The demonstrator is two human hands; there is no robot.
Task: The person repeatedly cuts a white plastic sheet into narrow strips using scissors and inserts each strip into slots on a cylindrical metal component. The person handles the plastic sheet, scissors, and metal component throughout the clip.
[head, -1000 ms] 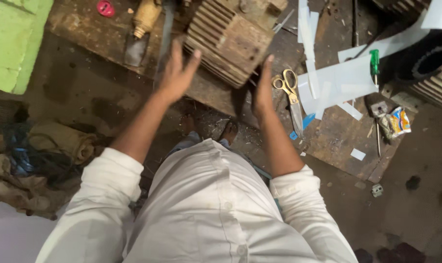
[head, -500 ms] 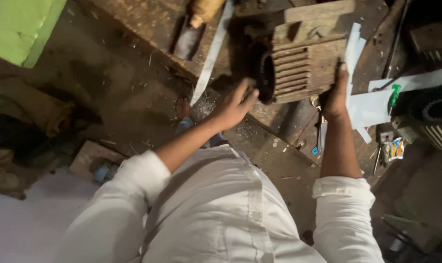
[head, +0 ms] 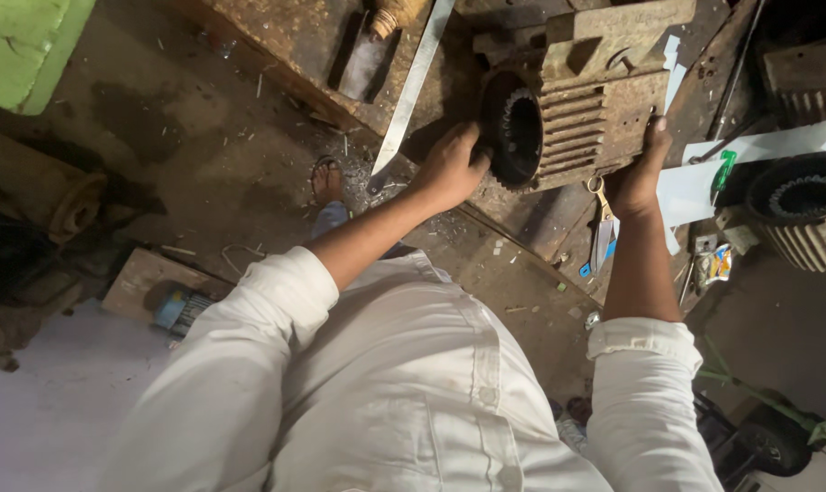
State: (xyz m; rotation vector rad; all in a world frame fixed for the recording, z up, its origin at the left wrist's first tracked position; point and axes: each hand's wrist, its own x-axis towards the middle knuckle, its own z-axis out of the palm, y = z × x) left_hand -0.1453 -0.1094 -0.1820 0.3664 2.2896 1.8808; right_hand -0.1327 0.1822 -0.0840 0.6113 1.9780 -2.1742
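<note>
Left hand (head: 449,169) cups the open round end of the rusty finned motor housing (head: 595,109), fingers curled over the rim beside the toothed core inside the bore. Right hand (head: 636,173) clamps the housing's far side, thumb up on the fins. The housing sits tilted at the edge of the worktop (head: 295,46), partly overhanging the floor.

Risks, as a judgement: it looks heavy and rusty, so a slipped hold could drop it toward the bare foot (head: 326,182) below; left fingers could get pinched at the bore edge. Scissors (head: 602,228) lie just under the right wrist and could nick it.

Containers: none clearly open; a second finned housing (head: 800,214) at far right shows an empty bore.
</note>
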